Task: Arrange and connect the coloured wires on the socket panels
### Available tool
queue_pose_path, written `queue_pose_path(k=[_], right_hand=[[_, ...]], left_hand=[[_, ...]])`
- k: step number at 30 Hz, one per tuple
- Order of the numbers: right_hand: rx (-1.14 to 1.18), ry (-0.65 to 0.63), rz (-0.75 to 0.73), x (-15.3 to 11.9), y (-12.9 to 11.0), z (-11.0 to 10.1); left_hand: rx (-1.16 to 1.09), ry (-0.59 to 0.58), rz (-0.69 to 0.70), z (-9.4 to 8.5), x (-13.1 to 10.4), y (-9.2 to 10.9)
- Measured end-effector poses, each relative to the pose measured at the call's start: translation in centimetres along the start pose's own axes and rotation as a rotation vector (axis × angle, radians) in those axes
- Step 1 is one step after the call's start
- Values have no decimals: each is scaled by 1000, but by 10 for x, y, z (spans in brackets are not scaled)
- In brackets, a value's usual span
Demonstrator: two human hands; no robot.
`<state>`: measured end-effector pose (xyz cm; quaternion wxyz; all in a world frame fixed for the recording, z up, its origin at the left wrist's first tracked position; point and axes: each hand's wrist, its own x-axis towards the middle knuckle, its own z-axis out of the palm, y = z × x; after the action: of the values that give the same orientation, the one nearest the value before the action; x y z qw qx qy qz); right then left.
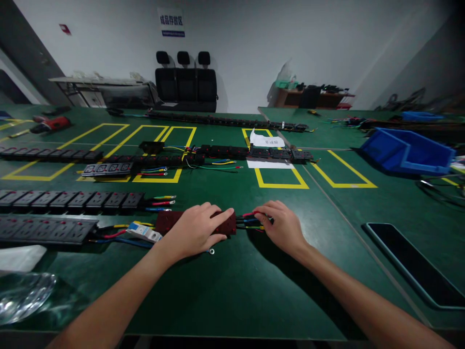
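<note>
A short dark red socket strip [228, 224] lies on the green table in front of me. My left hand [198, 228] grips it from above, thumb on the near side, hiding much of its middle. Red, blue and yellow-green wires [249, 220] come out of its right end, and my right hand [278, 224] pinches them between thumb and fingertips. Left of the strip, a white circuit breaker [144, 231] rests on coloured wires from a black socket strip [47, 230]. A ring terminal [211, 251] pokes out below my left hand.
Another black socket strip [72, 199] lies behind, its wire ends pointing right. Farther back are more strips [269, 153] and a paper sheet [267, 140]. At right are a phone [414, 261] and a blue bin [407, 150]. Clear plastic [25, 295] sits at near left.
</note>
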<state>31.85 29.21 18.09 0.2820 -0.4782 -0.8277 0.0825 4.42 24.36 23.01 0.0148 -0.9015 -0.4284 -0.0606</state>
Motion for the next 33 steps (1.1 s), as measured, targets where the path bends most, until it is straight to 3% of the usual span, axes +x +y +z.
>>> queue_pose_path(k=[16,28,33], right_hand=[[54,-159,-14,-2,0,-16],[57,-45,40,-3,-4,-19],[74,-44,45,-3,-3,-21]], left_hand=[[-16,32,-36,-1,-1,8],[-7,122,-107,-14,0,-4],[-44,140,-6,-13,-1,-9]])
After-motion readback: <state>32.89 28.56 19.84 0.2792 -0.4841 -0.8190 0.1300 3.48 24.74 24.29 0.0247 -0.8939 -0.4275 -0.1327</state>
